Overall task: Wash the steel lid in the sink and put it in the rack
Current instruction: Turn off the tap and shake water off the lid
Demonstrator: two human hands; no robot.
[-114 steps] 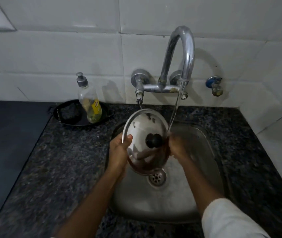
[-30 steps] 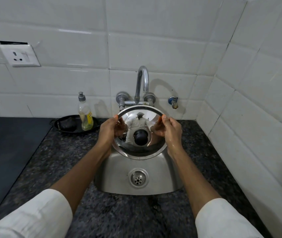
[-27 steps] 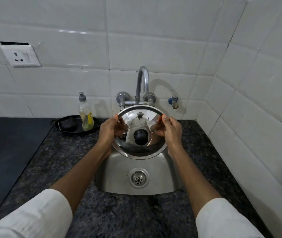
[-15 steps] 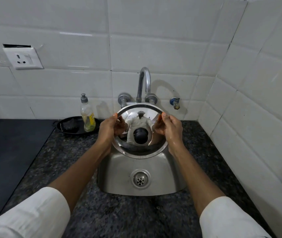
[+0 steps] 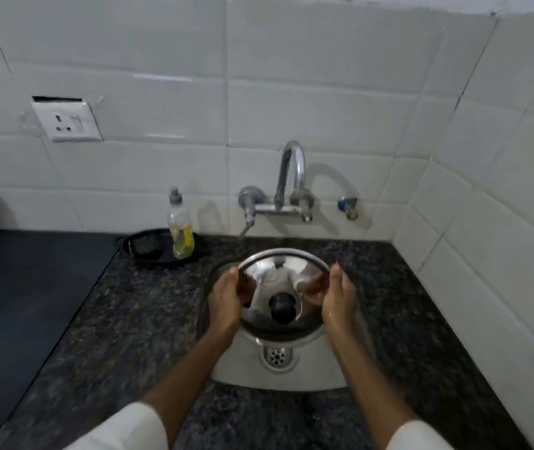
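In the head view, the left hand and right hand pinch opposite rims of the steel lid above the sink; wet fingers could slip, dropping it.

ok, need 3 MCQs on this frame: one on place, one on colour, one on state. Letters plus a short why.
1. Where is the soap bottle?
A. left of the tap
B. inside the sink
C. right of the tap

2. What colour is the knob on the steel lid?
A. red
B. black
C. white

3. How is the steel lid held?
A. left hand only
B. lying in the sink, untouched
C. by its rim, in both hands

Answers:
1 A: it stands on the counter left of the tap.
2 B: the centre knob is black.
3 C: the left hand and right hand grip opposite edges above the sink.
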